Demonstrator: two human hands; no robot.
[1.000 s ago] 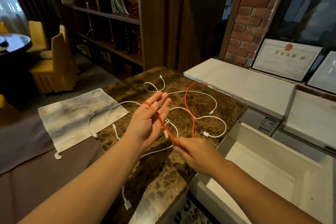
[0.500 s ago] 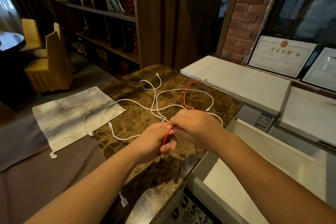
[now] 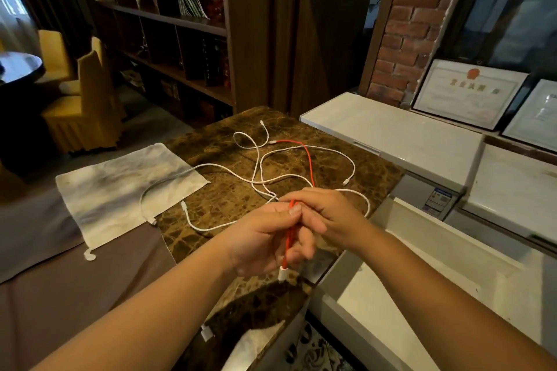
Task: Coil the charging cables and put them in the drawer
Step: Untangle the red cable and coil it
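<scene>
My left hand (image 3: 265, 239) grips a loop of the red cable (image 3: 309, 159), whose white plug hangs below the fist. Pressed against it, my right hand (image 3: 328, 215) pinches the same red cable at the top of the loop. The rest of the red cable runs away over the brown marble table (image 3: 223, 199) to its far plug. Several white cables (image 3: 262, 169) lie tangled on the marble beyond my hands. The open white drawer (image 3: 428, 289) gapes just right of the table edge, under my right forearm.
A pale cloth bag (image 3: 120, 190) lies on the left, half on the marble, half on a brown tablecloth. White cabinet tops (image 3: 391, 132) and framed certificates stand at the right. Dark shelves and yellow chairs are behind.
My left hand has curled from an open palm into a fist round the red cable. My right hand has come up from the table edge to meet it. More red cable is gathered.
</scene>
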